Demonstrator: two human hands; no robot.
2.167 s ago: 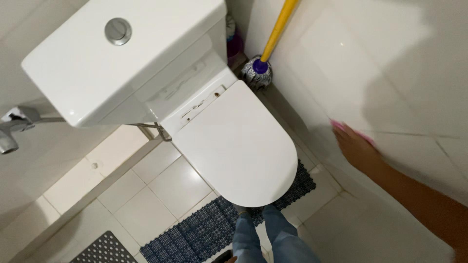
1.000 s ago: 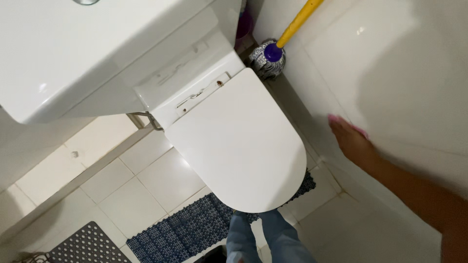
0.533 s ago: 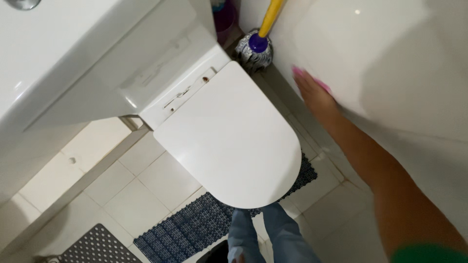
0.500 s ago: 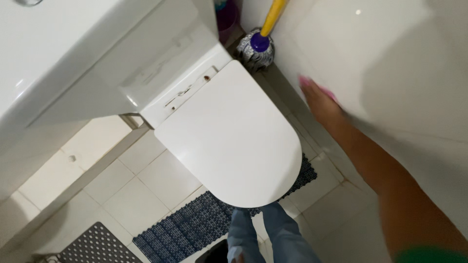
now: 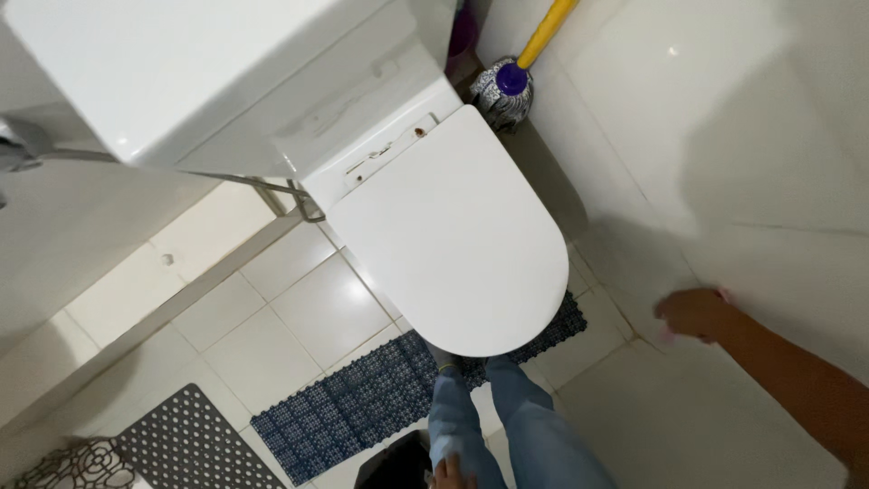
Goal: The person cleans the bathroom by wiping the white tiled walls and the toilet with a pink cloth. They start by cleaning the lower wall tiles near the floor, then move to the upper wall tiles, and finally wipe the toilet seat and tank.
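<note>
My right hand [image 5: 695, 313] lies against the white tiled wall [image 5: 742, 136] to the right of the toilet, low down and level with the front of the bowl. A bit of pink cloth [image 5: 723, 293] shows from under the hand. The white toilet lid [image 5: 453, 235] is closed, and the white cistern [image 5: 190, 72] is above it in the picture. At the bottom edge, a small part of my left hand [image 5: 446, 472] shows beside my jeans [image 5: 507, 426] and a dark object [image 5: 398, 464]. Its grip is hidden.
A mop with a yellow handle [image 5: 549, 29] and a purple collar stands in the corner behind the toilet. A dark blue mat [image 5: 362, 403] lies in front of the bowl. A grey perforated mat [image 5: 181, 444] is at the lower left. A metal pipe [image 5: 272, 186] runs beside the cistern.
My right hand has slid along the wall from up near the mop down towards me, to beside the front of the bowl. The view has shifted slightly.
</note>
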